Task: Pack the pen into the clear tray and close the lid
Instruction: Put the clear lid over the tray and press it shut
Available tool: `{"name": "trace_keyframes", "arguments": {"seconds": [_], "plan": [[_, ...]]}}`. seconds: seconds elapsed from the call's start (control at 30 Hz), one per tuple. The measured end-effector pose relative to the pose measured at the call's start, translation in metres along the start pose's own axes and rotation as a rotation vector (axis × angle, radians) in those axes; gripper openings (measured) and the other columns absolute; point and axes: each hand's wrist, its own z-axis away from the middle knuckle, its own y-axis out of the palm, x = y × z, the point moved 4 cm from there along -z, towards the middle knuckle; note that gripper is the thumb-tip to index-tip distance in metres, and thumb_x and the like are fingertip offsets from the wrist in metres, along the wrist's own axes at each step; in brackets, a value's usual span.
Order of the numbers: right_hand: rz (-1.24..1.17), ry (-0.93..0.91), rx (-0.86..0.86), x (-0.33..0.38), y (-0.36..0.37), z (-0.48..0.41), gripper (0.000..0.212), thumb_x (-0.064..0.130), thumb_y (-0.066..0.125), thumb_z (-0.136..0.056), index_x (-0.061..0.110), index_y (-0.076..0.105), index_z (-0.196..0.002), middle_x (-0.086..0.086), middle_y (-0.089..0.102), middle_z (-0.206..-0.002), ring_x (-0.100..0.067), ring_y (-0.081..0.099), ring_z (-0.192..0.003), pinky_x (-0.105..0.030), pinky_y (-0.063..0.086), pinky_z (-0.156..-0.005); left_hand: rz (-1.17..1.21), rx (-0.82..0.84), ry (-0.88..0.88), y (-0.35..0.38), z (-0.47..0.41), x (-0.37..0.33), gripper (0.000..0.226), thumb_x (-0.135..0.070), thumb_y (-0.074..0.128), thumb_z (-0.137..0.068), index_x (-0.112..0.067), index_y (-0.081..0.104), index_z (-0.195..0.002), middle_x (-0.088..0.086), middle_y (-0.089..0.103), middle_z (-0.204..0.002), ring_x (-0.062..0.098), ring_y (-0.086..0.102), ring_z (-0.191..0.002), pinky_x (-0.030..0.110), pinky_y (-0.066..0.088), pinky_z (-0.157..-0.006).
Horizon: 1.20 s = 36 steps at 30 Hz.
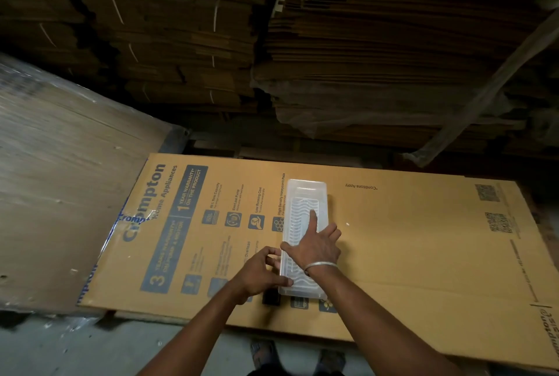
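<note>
A long clear plastic tray (305, 194) with a wavy ribbed lid lies lengthwise on a flattened Crompton cardboard box (408, 233). My right hand (317, 242) lies flat on top of the lid, forefinger stretched along it, a metal bangle at the wrist. My left hand (260, 273) touches the tray's near left edge with curled fingers and thumb on the lid corner. The pen is not visible; I cannot tell whether it is inside. A small dark object (270, 297) sits by the tray's near left corner.
Tall stacks of flattened cardboard (272, 43) rise behind the work surface. A plastic-wrapped board pile (60, 179) stands at the left. My feet (296, 357) show on the grey floor below the cardboard's front edge.
</note>
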Motion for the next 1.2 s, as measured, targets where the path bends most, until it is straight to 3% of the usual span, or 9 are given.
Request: {"name": "trace_keyframes", "arguments": {"seconds": [0.33, 0.43, 0.57, 0.7, 0.77, 0.87, 0.97, 1.1, 1.2], "plan": [[0.095, 0.004, 0.019, 0.004, 0.008, 0.004, 0.12, 0.085, 0.057, -0.068, 0.026, 0.003, -0.158, -0.019, 0.027, -0.137, -0.033, 0.031, -0.123, -0.042, 0.05, -0.085, -0.054, 0.06, 0.06, -0.001, -0.002, 0.003, 0.082, -0.005, 0.094, -0.064, -0.032, 0.053, -0.129, 0.005, 0.059, -0.101, 0.014, 0.062, -0.073, 0.033, 0.061, -0.074], [0.11, 0.005, 0.036, 0.003, 0.011, 0.005, 0.121, 0.085, 0.057, -0.068, 0.025, 0.001, -0.158, -0.018, 0.026, -0.137, -0.033, 0.03, -0.122, -0.04, 0.05, -0.083, -0.102, 0.065, 0.074, -0.001, -0.002, 0.004, 0.096, -0.006, 0.095, -0.061, -0.031, 0.045, -0.14, 0.004, 0.06, -0.107, 0.014, 0.064, -0.076, 0.04, 0.063, -0.077], [0.119, -0.027, 0.018, 0.001, 0.014, 0.008, 0.122, 0.083, 0.058, -0.069, 0.024, 0.001, -0.158, -0.017, 0.027, -0.136, -0.032, 0.032, -0.121, -0.038, 0.051, -0.084, -0.178, 0.064, 0.095, 0.003, 0.002, 0.003, 0.12, -0.009, 0.095, -0.062, -0.033, 0.025, -0.157, 0.0, 0.058, -0.125, 0.016, 0.067, -0.093, 0.033, 0.064, -0.075], [0.111, -0.07, 0.033, -0.004, 0.014, 0.01, 0.122, 0.082, 0.06, -0.072, 0.023, -0.003, -0.158, -0.019, 0.026, -0.139, -0.032, 0.032, -0.123, -0.037, 0.049, -0.085, -0.233, 0.066, 0.156, 0.006, 0.007, -0.001, 0.118, -0.007, 0.092, -0.066, -0.04, 0.023, -0.156, -0.005, 0.058, -0.124, 0.022, 0.066, -0.093, 0.038, 0.065, -0.074], [0.109, -0.083, 0.063, -0.007, 0.016, 0.008, 0.113, 0.072, 0.06, -0.081, 0.021, -0.003, -0.159, -0.019, 0.024, -0.143, -0.033, 0.032, -0.126, -0.038, 0.049, -0.089, -0.288, 0.058, 0.177, 0.005, 0.006, -0.002, 0.117, -0.01, 0.093, -0.065, -0.047, 0.022, -0.151, -0.007, 0.058, -0.114, 0.014, 0.063, -0.082, 0.035, 0.064, -0.071], [0.136, -0.107, 0.125, -0.012, 0.008, 0.002, 0.089, 0.032, 0.062, -0.095, 0.021, 0.001, -0.159, -0.021, 0.022, -0.148, -0.035, 0.037, -0.126, -0.041, 0.05, -0.096, -0.402, 0.041, 0.196, 0.001, 0.001, -0.003, 0.123, -0.022, 0.096, -0.058, -0.04, 0.025, -0.156, -0.004, 0.056, -0.116, 0.01, 0.062, -0.079, 0.037, 0.064, -0.073], [0.173, -0.182, 0.135, -0.019, -0.007, -0.008, 0.075, 0.009, 0.054, -0.095, 0.022, 0.013, -0.156, -0.021, 0.034, -0.143, -0.037, 0.05, -0.118, -0.043, 0.049, -0.088, -0.53, 0.014, 0.207, -0.004, -0.005, -0.017, 0.118, -0.033, 0.094, -0.062, -0.029, 0.026, -0.158, -0.001, 0.052, -0.125, 0.013, 0.059, -0.086, 0.038, 0.06, -0.083], [0.136, -0.258, 0.026, -0.026, -0.026, -0.029, 0.053, 0.023, 0.067, -0.092, 0.02, 0.042, -0.138, -0.012, 0.048, -0.135, -0.031, 0.051, -0.119, -0.043, 0.053, -0.088, -0.676, -0.127, 0.253, -0.019, -0.021, -0.052, 0.099, -0.042, 0.084, -0.077, -0.018, 0.03, -0.157, 0.006, 0.042, -0.15, 0.024, 0.057, -0.121, 0.04, 0.05, -0.102], [0.128, -0.353, -0.022, -0.025, -0.037, -0.046, 0.068, 0.026, 0.081, -0.08, 0.02, 0.046, -0.137, -0.008, 0.043, -0.144, -0.027, 0.045, -0.127, -0.043, 0.051, -0.095, -0.843, -0.209, 0.333, -0.027, -0.038, -0.086, 0.099, -0.041, 0.083, -0.079, -0.017, 0.028, -0.158, 0.004, 0.03, -0.161, 0.027, 0.04, -0.143, 0.043, 0.042, -0.114]]}}
